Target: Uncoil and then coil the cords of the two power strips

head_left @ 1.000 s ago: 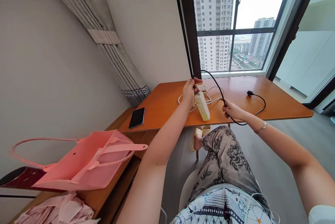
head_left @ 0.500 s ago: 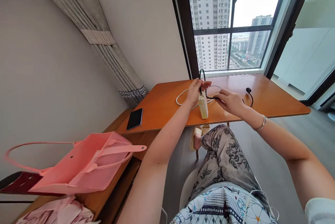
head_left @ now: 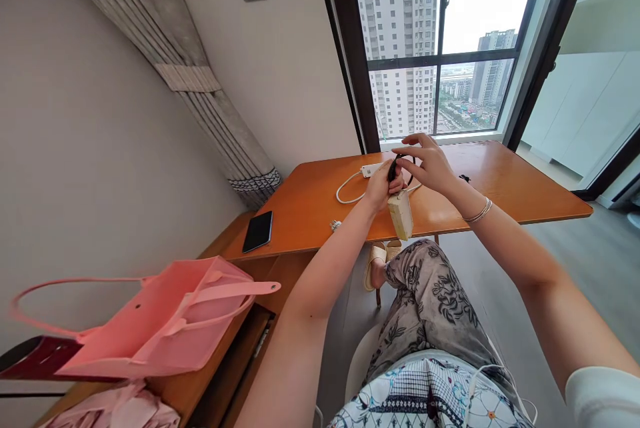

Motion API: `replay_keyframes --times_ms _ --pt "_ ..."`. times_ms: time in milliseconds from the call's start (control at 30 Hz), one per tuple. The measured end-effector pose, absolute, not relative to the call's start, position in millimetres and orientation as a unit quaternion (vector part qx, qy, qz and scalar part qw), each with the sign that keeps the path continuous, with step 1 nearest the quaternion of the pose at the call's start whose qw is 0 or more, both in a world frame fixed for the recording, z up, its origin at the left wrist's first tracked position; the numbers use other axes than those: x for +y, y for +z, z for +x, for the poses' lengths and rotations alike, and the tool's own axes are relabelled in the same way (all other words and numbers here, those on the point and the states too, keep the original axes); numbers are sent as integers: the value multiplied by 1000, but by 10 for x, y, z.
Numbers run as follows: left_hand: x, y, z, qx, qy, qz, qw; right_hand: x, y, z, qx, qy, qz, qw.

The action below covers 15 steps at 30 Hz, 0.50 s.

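Bundled loops of a black cable (head_left: 393, 171) are gripped by my left hand (head_left: 379, 187), its fingers closed around them. From that hand a cream, box-shaped power adapter (head_left: 401, 216) hangs tilted at the table's front edge. My right hand (head_left: 434, 167) is just above and to the right, its bent fingers on the same cable beside the left fingertips; the exact pinch is partly hidden. The cable's small black plug (head_left: 465, 179) lies on the table past my right wrist.
Behind my left hand, a white power strip (head_left: 371, 170) with a white cord (head_left: 345, 200) lies on the orange-brown table (head_left: 310, 195). A white plug (head_left: 335, 225) is near my left forearm. A black phone (head_left: 257, 231) and a pink bag (head_left: 165, 321) are at left.
My right hand has moved up and left to my left hand, and the cable is now bunched there. The adapter has swung slightly right and toward me. The black plug has been drawn left.
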<state>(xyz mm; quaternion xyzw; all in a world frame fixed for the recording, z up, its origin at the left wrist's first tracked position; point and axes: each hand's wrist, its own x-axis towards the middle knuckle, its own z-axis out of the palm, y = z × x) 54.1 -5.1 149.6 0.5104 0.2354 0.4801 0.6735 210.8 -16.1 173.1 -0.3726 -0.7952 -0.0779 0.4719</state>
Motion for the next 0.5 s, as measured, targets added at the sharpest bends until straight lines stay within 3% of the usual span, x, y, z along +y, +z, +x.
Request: replay_keyframes --times_ms 500 --pt "-207 1525 416 198 397 493 748 -111 1709 2222 -772 223 -350 482"
